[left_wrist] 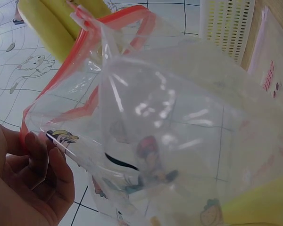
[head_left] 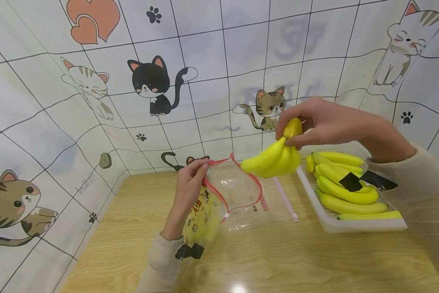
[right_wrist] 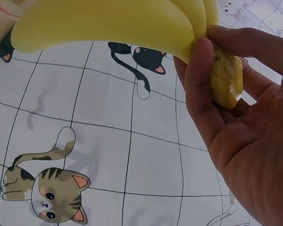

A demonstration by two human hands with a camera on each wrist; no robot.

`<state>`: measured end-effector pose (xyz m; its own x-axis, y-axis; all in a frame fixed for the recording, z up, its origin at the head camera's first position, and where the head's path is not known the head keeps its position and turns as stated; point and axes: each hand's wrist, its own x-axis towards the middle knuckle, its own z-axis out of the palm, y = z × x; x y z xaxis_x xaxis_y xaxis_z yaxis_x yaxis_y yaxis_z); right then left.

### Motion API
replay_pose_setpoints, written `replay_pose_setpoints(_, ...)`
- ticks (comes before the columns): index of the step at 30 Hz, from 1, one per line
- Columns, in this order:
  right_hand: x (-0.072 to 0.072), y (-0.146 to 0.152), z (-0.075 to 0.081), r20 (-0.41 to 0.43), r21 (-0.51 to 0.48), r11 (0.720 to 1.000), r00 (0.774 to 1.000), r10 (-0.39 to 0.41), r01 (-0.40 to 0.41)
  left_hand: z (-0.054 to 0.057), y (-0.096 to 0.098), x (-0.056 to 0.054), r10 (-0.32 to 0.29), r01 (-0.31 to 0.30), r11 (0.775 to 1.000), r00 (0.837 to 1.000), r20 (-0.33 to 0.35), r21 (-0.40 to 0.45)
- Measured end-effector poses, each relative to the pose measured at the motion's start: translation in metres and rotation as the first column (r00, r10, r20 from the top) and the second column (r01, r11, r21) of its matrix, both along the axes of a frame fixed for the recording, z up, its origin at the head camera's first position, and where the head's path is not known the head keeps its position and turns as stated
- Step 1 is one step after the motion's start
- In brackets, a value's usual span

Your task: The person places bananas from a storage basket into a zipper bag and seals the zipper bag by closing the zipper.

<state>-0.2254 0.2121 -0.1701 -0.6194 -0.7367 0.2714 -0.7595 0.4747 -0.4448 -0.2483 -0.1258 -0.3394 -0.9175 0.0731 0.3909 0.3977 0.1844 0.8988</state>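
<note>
aloft, a bunch of yellow bananas (head_left: 272,162) hangs by its stem from a person's right hand (head_left: 325,124), the thumb and fingers pinching the stubby end while the fruit tips point toward a clear plastic bag (head_left: 237,187). the left hand (head_left: 191,179) holds that bag by its red rim, thumb and fingers closed narrowly on the edge, the mouth spread wide. the nearest banana tip overlaps the rim from the head camera; whether the two touch cannot be told. below the left hand, yellow shapes (head_left: 204,228) show through clear plastic printed with cartoon figures, though which bag they lie in is unclear. behind and to the right, a flat bag with a lilac zip (head_left: 286,199) lies on a wood-grain table (head_left: 278,260). farther right, under the right forearm, more bananas (head_left: 351,204) fill a white basket (head_left: 351,228) with holes in its sides. beige sleeves (head_left: 164,260) cover both arms, before a white wall sheet (head_left: 204,53) of black grid lines and cartoon cats (head_left: 160,106).
</note>
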Motion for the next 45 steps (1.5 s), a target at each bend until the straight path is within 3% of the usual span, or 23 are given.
replay_pose_setpoints(11, 0.000, -0.028, -0.012, 0.020, -0.021, 1.000, 1.000, 0.013, -0.012, -0.001, -0.001, -0.001, 0.000, 0.000, 1.000, 1.000, -0.013, 0.002)
replay_pose_setpoints(16, 0.001, -0.027, -0.009, -0.010, -0.051, 0.997, 0.998, 0.054, -0.055, -0.001, -0.002, -0.002, 0.010, -0.010, 1.000, 1.000, -0.027, 0.001)
replay_pose_setpoints(22, 0.001, -0.029, -0.012, 0.027, -0.096, 0.989, 0.993, 0.112, -0.109, 0.000, -0.002, -0.002, 0.009, -0.009, 1.000, 1.000, -0.010, -0.013)
replay_pose_setpoints(32, -0.008, -0.047, -0.042, 0.100, -0.114, 0.993, 0.995, 0.025, -0.014, 0.001, -0.003, 0.000, -0.007, 0.007, 1.000, 1.000, -0.017, -0.003)
replay_pose_setpoints(39, -0.017, -0.056, -0.066, 0.072, -0.176, 0.984, 0.997, 0.024, -0.010, 0.001, -0.004, 0.000, 0.003, -0.003, 1.000, 1.000, -0.013, -0.010)
replay_pose_setpoints(45, -0.016, -0.064, -0.081, 0.033, -0.224, 0.974, 0.999, -0.024, 0.031, 0.002, -0.004, 0.001, 0.007, -0.007, 1.000, 1.000, -0.012, -0.019)
